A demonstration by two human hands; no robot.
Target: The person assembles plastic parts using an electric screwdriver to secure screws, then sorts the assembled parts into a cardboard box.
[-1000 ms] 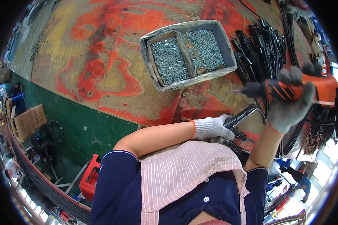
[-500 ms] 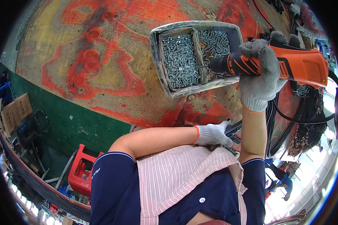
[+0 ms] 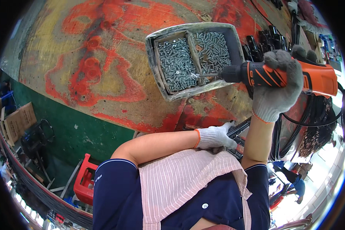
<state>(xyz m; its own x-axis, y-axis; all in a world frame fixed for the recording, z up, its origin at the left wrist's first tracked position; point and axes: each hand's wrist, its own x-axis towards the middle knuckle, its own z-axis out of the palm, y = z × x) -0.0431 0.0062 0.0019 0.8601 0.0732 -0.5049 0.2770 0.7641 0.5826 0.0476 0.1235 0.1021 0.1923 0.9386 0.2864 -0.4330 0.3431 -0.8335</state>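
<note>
My right hand point(image 3: 281, 82), in a grey-white knit glove, is wrapped round an orange and black power screwdriver point(image 3: 270, 74). Its thin bit points left and reaches over a shallow tray point(image 3: 157, 82) of small silvery screws point(image 3: 176, 63). The bit's tip is low at the near end of the tray's divider point(image 3: 193, 50); I cannot make out whether a screw sits on it. Close to my body, my left hand point(image 3: 216, 137), also gloved, is closed on a black bar-shaped part point(image 3: 239, 128). Its fingers are partly hidden.
The worktable point(image 3: 115, 80) is worn, with peeling red paint. Black parts point(image 3: 270, 40) stand beyond the tray's right side. A black cable bundle point(image 3: 318, 122) hangs at right, near the tool's cord. A red stool point(image 3: 84, 180) and a cardboard box point(image 3: 20, 122) are at left.
The screwdriver has swung nearer to me and a little right, its bit showing longer over the screws. The tray sits slightly further left in view. My left hand keeps its hold.
</note>
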